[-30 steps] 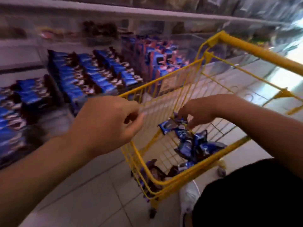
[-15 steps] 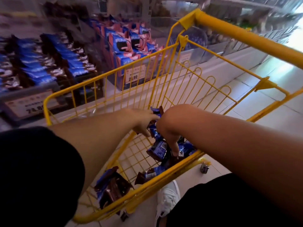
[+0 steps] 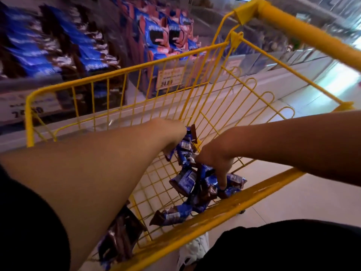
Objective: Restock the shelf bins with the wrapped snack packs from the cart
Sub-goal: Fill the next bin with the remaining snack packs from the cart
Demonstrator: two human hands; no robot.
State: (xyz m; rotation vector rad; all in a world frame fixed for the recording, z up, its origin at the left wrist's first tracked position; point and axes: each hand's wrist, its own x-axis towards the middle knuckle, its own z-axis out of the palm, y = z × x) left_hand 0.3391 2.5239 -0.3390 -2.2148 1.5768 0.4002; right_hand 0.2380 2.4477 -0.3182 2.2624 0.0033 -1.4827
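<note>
Right hand (image 3: 215, 154) has sunk deeper among snack packs (image 3: 185, 181), fingers closed on them; left hand (image 3: 172, 133) likewise, cart (image 3: 117, 71) wire around.

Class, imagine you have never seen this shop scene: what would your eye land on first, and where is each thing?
The bright yellow cart fills the middle of the view. Inside it, both arms reach down: the left hand and the right hand are among the blue and brown snack packs heaped on the wire floor near the closer rim. Behind the cart, upper left, shelf bins hold rows of similar blue packs, blurred.
</note>
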